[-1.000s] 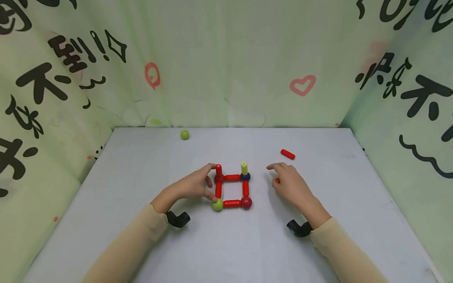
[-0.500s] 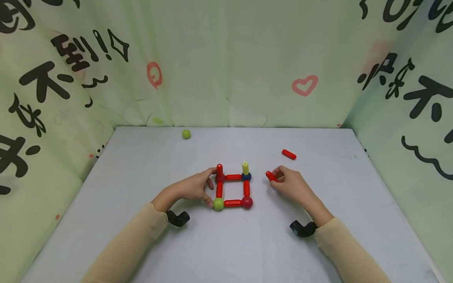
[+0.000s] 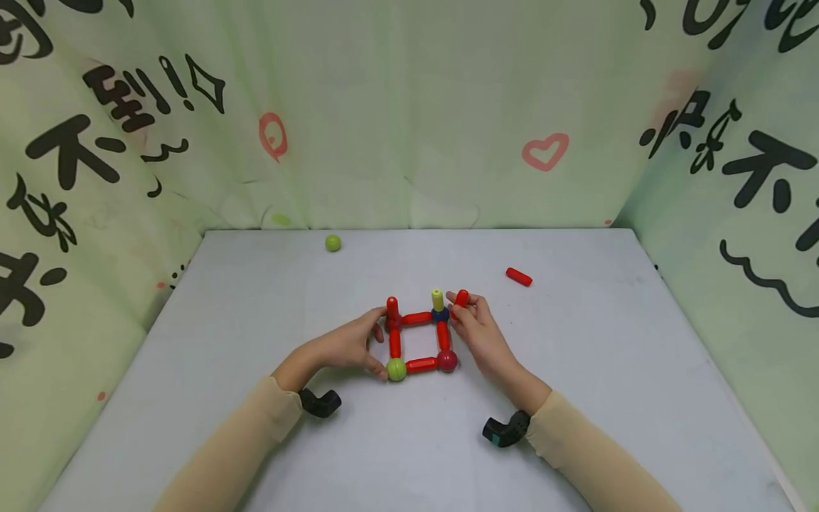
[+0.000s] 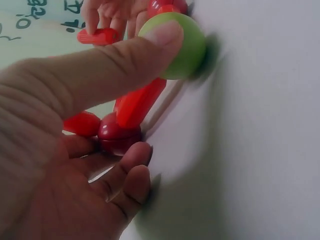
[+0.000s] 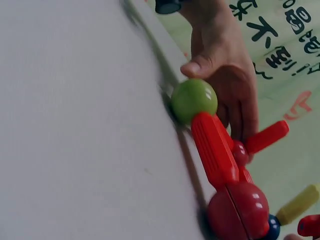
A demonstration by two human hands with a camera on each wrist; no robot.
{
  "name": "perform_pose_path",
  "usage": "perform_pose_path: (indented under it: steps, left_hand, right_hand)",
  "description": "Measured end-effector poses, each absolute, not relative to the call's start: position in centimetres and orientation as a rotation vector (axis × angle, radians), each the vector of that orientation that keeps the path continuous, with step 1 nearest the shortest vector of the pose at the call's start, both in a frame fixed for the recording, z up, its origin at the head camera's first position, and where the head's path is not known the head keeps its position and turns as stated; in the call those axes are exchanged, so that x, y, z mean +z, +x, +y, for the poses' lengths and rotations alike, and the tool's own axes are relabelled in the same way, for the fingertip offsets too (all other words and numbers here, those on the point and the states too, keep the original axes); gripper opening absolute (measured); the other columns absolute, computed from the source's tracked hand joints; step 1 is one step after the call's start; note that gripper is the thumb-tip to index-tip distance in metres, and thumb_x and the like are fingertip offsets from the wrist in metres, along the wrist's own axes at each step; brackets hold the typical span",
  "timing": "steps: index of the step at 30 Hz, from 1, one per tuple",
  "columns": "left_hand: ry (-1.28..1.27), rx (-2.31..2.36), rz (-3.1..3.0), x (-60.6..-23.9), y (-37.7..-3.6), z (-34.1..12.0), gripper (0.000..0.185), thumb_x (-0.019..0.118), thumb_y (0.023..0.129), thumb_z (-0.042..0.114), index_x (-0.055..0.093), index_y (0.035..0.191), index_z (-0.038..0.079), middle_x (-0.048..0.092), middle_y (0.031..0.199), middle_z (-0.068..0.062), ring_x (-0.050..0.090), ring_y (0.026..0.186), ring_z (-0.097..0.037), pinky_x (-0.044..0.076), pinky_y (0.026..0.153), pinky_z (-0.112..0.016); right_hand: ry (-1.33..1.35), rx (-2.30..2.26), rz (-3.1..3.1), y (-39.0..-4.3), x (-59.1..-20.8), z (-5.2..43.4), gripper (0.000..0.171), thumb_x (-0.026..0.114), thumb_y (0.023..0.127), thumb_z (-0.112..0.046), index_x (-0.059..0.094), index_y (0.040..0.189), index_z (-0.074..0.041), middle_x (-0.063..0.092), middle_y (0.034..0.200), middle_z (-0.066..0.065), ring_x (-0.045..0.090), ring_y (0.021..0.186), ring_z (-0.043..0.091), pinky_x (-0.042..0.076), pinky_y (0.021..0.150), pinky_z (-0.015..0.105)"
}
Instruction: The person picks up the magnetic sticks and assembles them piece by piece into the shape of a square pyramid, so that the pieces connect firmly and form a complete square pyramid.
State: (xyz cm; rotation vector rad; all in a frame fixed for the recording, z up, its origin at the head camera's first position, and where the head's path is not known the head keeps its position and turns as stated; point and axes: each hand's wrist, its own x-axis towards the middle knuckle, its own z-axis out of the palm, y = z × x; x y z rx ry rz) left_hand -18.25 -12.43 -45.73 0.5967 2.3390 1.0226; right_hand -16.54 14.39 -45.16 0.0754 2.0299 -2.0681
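Red plastic, short and round-ended, the loose rod point(image 3: 461, 297) sits pinched in the fingers point(image 3: 470, 307) of my right hand point(image 3: 481, 334), tilted and raised just beside the far right corner of the square frame point(image 3: 419, 340). I judge it is held by its lower part so that the free end stays clear for joining.

That frame lies flat near the middle of the grey worktop point(image 3: 256, 320): four red rods joined by a green ball point(image 3: 396, 369) at the near left corner, a dark red ball point(image 3: 447, 360) at the near right, a blue ball point(image 3: 440, 315) at the far right and another dark red ball at the far left. A yellow-green peg point(image 3: 437, 299) stands upright on the blue ball, and a red peg point(image 3: 392, 308) stands on the far left corner.

My left hand point(image 3: 345, 345) grips the frame's left side, thumb point(image 4: 150, 45) pressed onto the green ball and fingers curled round the far left ball, which I take to be there to keep the frame from sliding.

Further out, a second red rod point(image 3: 519, 276) lies alone to the right, well apart, and a loose green ball point(image 3: 333, 243) rests near the patterned green cloth backdrop point(image 3: 409, 107).
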Motion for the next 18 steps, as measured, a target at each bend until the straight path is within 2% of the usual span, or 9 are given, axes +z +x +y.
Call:
perform_pose_path:
  steps: [5,14,18]
  left_hand:
    - [0.585,1.032,2.354,-45.5,-18.1,-12.2,0.115,0.097,0.071,0.019,0.024,0.159,0.002,0.058,0.118,-0.008,0.051,0.101,-0.021,0.045,0.084,-0.033]
    - [0.623,1.056,2.362,-45.6,-18.3,-12.2,0.108,0.098,0.070,0.015,0.030,0.153,-0.001,0.054,0.124,-0.011,0.055,0.112,-0.024,0.049,0.101,-0.039]
    - [0.664,1.041,2.385,-45.7,-18.5,-12.2,0.105,0.098,0.069,0.015,0.034,0.149,-0.002,0.054,0.123,-0.011,0.054,0.113,-0.024,0.048,0.101,-0.039]
  right_hand:
    - [0.183,-2.184,1.903,-16.1,-45.5,12.8,0.046,0.033,0.113,-0.017,0.016,0.153,0.000,0.031,0.167,0.015,0.023,0.158,0.030,0.022,0.126,0.044]
    - [0.256,-2.331,1.868,-16.0,-46.3,11.5,0.041,0.031,0.112,-0.012,0.015,0.148,0.002,0.034,0.162,0.022,0.024,0.157,0.033,0.020,0.127,0.045]
    - [0.268,-2.357,1.855,-15.9,-46.4,11.3,0.040,0.032,0.112,-0.011,0.016,0.146,0.001,0.035,0.161,0.022,0.027,0.155,0.033,0.020,0.127,0.044]
